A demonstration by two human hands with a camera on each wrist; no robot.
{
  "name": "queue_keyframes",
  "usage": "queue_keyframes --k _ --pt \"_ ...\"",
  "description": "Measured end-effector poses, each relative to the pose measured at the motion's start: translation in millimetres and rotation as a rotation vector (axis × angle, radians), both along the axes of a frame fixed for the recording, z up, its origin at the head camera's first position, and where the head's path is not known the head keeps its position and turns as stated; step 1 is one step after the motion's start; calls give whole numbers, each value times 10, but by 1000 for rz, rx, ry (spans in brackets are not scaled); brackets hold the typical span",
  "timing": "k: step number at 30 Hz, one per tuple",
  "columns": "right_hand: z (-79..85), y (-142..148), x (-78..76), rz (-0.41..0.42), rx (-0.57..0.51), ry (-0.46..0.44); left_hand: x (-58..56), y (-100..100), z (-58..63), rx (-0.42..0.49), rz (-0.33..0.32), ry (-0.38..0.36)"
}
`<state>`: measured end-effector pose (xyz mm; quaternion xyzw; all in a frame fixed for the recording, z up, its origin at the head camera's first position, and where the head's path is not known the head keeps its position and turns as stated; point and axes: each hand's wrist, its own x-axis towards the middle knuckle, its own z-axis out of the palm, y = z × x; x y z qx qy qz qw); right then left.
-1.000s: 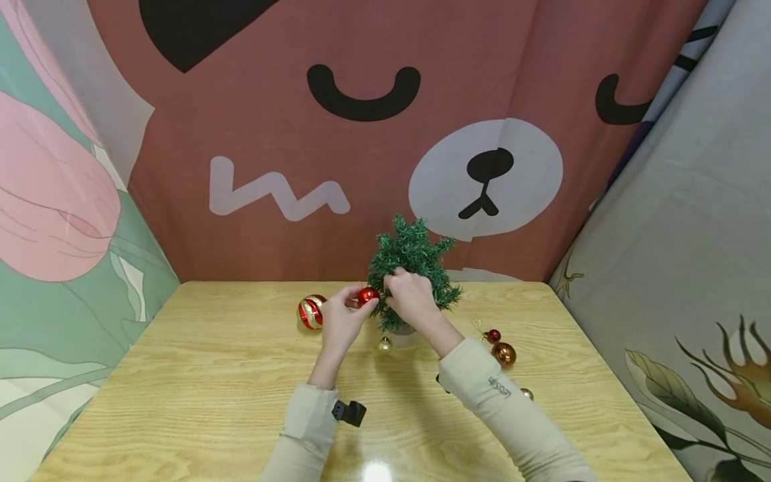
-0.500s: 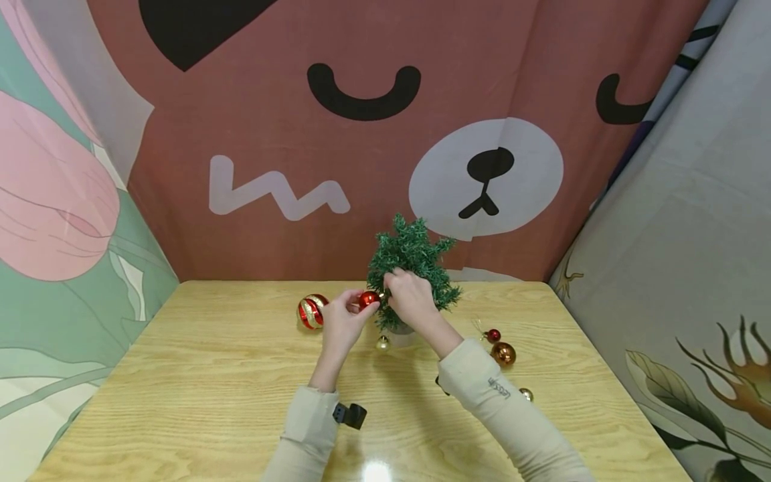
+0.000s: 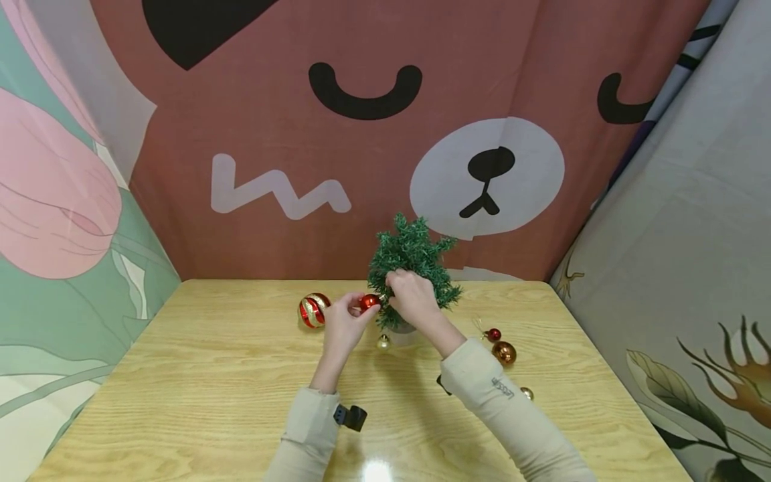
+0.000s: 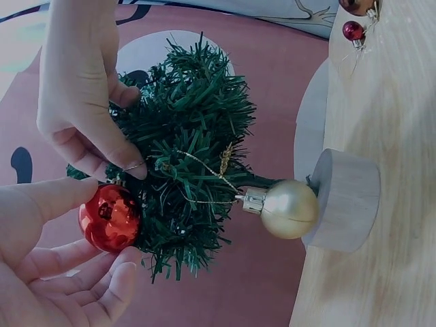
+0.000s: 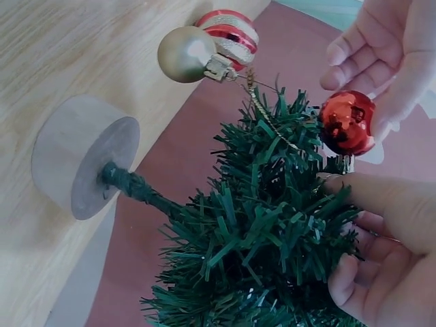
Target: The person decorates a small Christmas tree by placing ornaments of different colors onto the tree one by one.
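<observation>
Tree (image 3: 412, 251) upright near the far edge of the tabletop (image 3: 211, 381), about midway along it, with the red ball (image 4: 109, 219) close against its branches on the left: the left hand (image 3: 342, 328) pinches the ball between thumb and fingers, while the right hand (image 3: 413, 298) has its fingers curled among the branches, their tips narrowed on what looks like a thin thread (image 4: 136, 165). A gold ball (image 4: 291, 210) hangs from a low branch by its gold cord (image 5: 269, 122), near the pale base (image 4: 347, 204). The likeliest slip, I judge, is the smooth red ball sliding out of that light pinch and rolling toward the near edge. The thread is so fine that it could snag in the needles or slide off a drooping tip if let go too soon. A hard pull could tilt the tree, since neither hand steadies the base, and shake the gold ball loose; a careless left hand could knock the striped ball (image 3: 313, 310) just beside it. The dark red ball (image 3: 493, 335), copper ball (image 3: 504, 353) and small gold ball (image 3: 527, 393) lie toward the right edge. The right sleeve (image 3: 524, 422) carries short dark lettering, too small and turned to read; no other brand or label can be made out.
</observation>
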<state>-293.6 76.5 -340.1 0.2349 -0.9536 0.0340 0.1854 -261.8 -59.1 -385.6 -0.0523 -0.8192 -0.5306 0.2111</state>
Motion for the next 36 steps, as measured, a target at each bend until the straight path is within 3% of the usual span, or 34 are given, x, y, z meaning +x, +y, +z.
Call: queue_keyframes --k 13,29,36 --pt "-50 81 1 71 -59 49 62 -24 -52 -13 11 -38" --pt "-77 109 20 88 -78 84 90 -54 -212 -41 -33 -148" --pt "-89 124 28 107 -100 119 96 -70 -237 -88 -66 -136"
